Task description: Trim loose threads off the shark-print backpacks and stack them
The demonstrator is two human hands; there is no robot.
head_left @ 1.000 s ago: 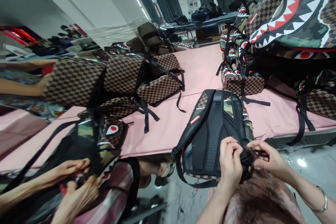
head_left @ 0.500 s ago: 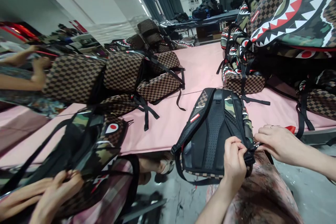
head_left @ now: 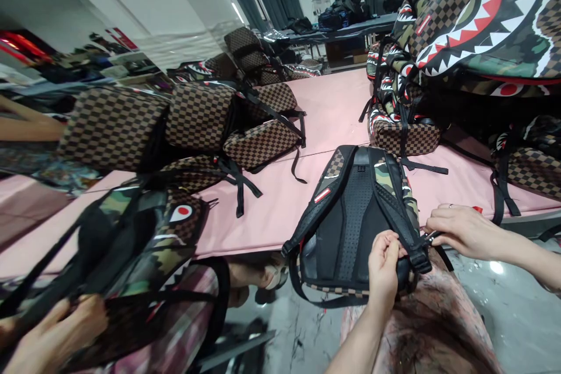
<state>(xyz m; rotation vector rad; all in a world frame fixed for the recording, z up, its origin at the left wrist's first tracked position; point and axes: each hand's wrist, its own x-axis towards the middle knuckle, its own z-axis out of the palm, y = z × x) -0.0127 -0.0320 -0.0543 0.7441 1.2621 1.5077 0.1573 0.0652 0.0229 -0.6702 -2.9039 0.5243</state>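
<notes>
A black-backed backpack [head_left: 357, 216] with brown check and camouflage panels lies back side up at the table's front edge, partly over my lap. My left hand [head_left: 383, 266] is closed in a pinch at the edge of its right shoulder strap [head_left: 397, 213], near the strap's lower end. To the right, my right hand [head_left: 460, 229] grips a small dark metal tool that looks like thread snips [head_left: 430, 238]. The tool's tip points at the strap, close to its buckle. My fingers cover most of the tool.
Several checked backpacks [head_left: 201, 114] stand across the pink table [head_left: 326, 96]. Shark-mouth backpacks [head_left: 482, 23] are piled high on the right. At left, a co-worker's hand [head_left: 65, 327] holds another backpack [head_left: 144, 234]. Black bags [head_left: 344, 11] lie on a far table.
My left hand has shifted slightly left along the strap, and the strap end lies more open to view. My right hand stays close by with the tool. The co-worker's hands moved left and down.
</notes>
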